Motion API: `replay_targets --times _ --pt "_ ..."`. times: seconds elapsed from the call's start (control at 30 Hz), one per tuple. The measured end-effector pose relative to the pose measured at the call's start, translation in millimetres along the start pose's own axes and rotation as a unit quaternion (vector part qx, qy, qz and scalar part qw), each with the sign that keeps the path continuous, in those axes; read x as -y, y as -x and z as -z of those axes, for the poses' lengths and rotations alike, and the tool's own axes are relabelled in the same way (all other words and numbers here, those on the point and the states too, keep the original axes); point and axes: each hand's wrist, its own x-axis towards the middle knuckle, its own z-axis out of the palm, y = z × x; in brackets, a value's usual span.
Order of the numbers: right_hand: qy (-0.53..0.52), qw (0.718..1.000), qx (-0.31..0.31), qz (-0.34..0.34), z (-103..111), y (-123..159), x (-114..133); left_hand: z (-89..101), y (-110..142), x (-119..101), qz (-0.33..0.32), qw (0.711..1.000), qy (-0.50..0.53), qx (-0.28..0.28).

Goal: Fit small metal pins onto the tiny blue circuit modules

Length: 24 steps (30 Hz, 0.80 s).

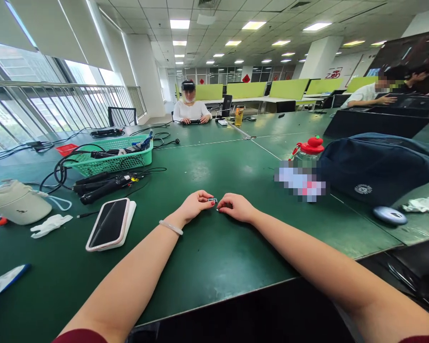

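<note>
Over the green table (200, 267) both of my hands meet in the middle, close to its surface. My left hand (195, 206) pinches a small dark piece with light markings (212, 200) between thumb and fingers; its exact kind is too small to make out. A pale bangle (170, 227) circles the left wrist. Just right of that piece, my right hand (235, 207) has thumb and forefinger pressed together. A tiny whitish bit (218, 208) shows at those fingertips, too small to name. The two hands' fingertips are almost touching.
Left stand a phone (109, 223), black cables, a green basket (116, 159) and a beige bag (19, 202). Right are a red-lidded bottle (309, 150), a navy bag (375, 166) and a mouse (389, 215). A person (192, 107) sits across; others sit far right.
</note>
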Motion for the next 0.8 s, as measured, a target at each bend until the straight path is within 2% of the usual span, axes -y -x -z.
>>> replay_targets --times 0.2,0.4,0.57,0.8 --pt "0.09 0.996 -0.005 0.004 -5.1 2.3 4.9 2.2 -2.0 -1.2 0.009 1.0 0.015 0.015" --pt "0.129 0.992 -0.005 0.004 -5.7 4.8 5.2 -7.7 -4.9 0.8 0.006 1.0 0.005 -0.01" --pt "0.118 0.993 -0.012 0.0 -6.5 6.2 -0.1 -12.8 -4.9 1.1 0.004 0.999 -0.029 -0.023" --pt "0.074 0.997 -0.023 -0.003 -1.1 4.7 -0.5 0.5 7.6 -1.7 0.007 0.998 0.011 -0.061"
